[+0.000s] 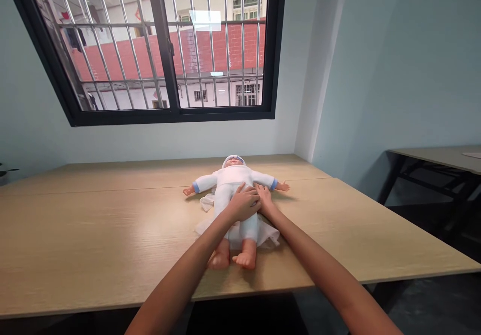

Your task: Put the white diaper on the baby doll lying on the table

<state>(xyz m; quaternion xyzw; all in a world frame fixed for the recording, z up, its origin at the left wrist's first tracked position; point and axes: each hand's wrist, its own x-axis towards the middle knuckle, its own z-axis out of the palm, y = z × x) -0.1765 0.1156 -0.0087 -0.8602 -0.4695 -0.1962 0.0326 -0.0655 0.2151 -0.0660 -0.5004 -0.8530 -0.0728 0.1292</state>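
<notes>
Left hand (244, 204) curls loosely over the hip of the doll (231, 176), right hand (264, 197) alongside, can't tell if either's pinching fabric, and with doll face-up on the tabletop (112, 225), feet (246, 256) near, I'd go light and even.

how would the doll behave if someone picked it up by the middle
The doll would probably hang unevenly, since its padded-looking clothed body seems soft while the feet look like firmer molded plastic. Lying flat on its back with arms spread, it seems unlikely to roll if nudged.
</notes>
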